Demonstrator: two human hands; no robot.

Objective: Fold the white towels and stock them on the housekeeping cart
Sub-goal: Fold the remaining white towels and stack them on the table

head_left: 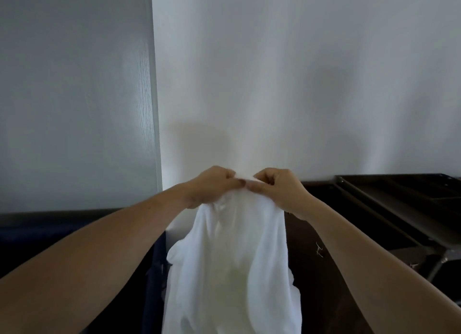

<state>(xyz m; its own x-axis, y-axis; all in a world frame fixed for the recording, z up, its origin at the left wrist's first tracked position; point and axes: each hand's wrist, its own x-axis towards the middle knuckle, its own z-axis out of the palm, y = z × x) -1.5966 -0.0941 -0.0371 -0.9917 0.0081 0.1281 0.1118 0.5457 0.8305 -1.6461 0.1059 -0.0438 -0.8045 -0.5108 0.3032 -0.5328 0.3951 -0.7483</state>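
Note:
A white towel [232,264] hangs loose and rumpled in front of me, running down past the bottom of the frame. Its top edge is bunched between both hands at chest height. My left hand [212,187] pinches that edge with curled fingers. My right hand [277,186] pinches it right beside the left, thumbs nearly touching. The dark cart [399,209] stands to the right, its top shelf level with my hands and a little apart from them.
A pale wall [287,84] fills the view ahead, with a grey panel [74,96] on the left. Low on the left sits a dark blue fabric bin [50,234]. A dark brown cabinet side [314,271] lies behind the towel.

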